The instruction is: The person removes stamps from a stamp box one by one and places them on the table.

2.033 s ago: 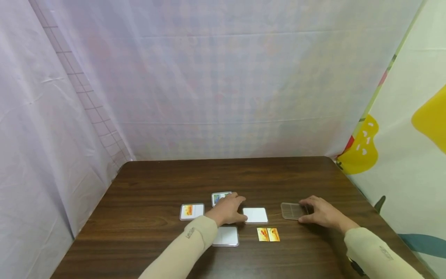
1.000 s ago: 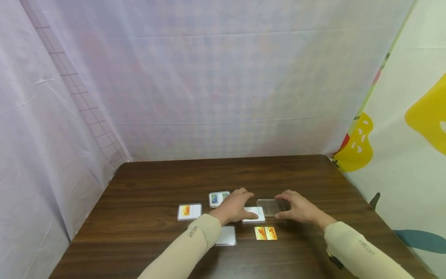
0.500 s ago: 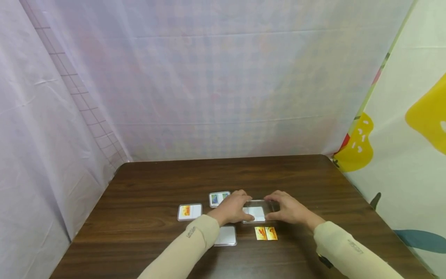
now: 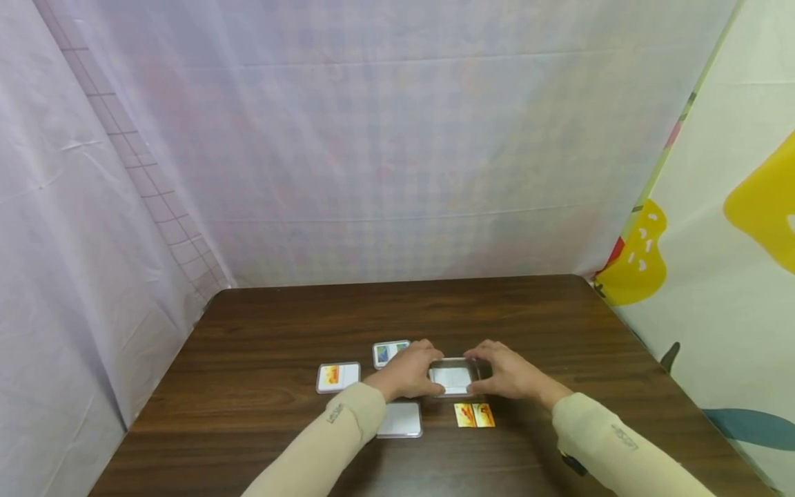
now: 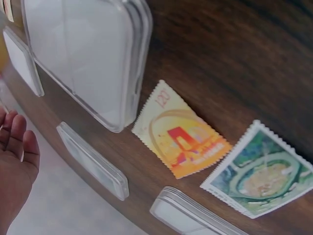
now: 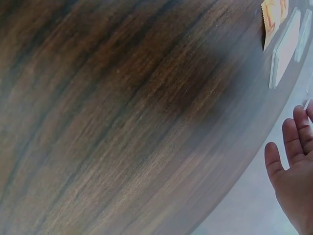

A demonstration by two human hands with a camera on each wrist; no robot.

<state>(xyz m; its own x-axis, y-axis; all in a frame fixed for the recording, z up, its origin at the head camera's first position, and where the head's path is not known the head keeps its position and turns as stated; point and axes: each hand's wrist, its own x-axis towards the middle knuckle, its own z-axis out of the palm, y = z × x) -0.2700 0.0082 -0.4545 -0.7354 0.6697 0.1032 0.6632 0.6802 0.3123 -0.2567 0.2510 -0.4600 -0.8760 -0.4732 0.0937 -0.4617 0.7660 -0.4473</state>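
Note:
A clear plastic lid (image 4: pixel 456 362) is over a flat case with a white insert (image 4: pixel 451 379), in the middle of the table in the head view. Pinching the lid's right end between thumb and fingers is my right hand (image 4: pixel 511 371). My left hand (image 4: pixel 406 371) grips the left end of the case, thumb at the near edge and fingers at the far one. Whether the lid is fully seated cannot be seen. Two orange-yellow stamps (image 4: pixel 475 415) lie just in front. In the right wrist view, the right fingers (image 6: pixel 292 142) show at the right edge, their contact mostly cut off.
Other clear cases lie leftward: one with an orange stamp (image 4: pixel 338 377), one with a blue-green stamp (image 4: pixel 390 353) and a white one (image 4: pixel 400 420). The left wrist view shows an orange stamp (image 5: pixel 181 137) and a green stamp (image 5: pixel 261 171) beside a large-looking case (image 5: pixel 83 58).
My right hand has carried the clear lid leftward from the right side until it lies over the white-insert case. My left hand has stayed by that case's left end.

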